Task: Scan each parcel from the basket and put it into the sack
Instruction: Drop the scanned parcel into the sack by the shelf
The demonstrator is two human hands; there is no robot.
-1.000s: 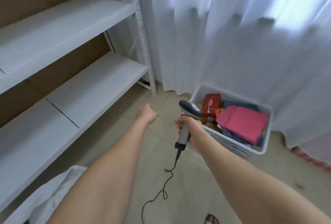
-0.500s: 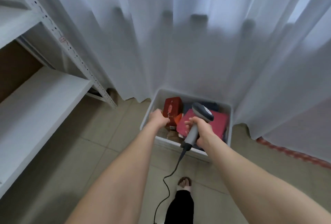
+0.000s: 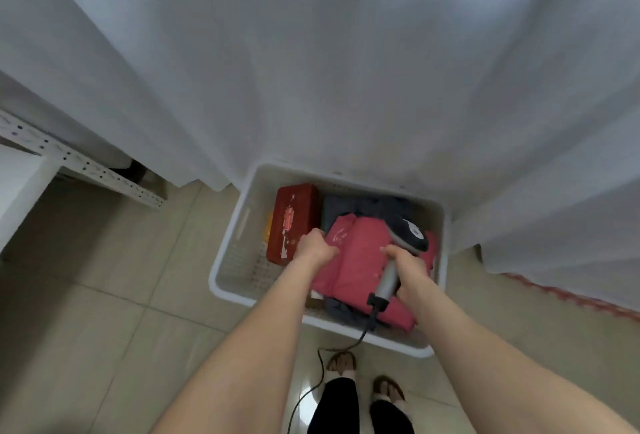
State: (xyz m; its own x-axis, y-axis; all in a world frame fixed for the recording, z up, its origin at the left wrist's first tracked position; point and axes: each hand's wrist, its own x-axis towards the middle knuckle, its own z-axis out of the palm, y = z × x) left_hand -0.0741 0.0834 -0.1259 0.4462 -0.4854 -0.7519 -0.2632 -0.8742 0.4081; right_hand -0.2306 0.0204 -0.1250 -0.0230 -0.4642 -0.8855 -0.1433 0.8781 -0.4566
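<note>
pink parcel (image 3: 360,260), red box (image 3: 294,222), white basket (image 3: 239,225)
</note>
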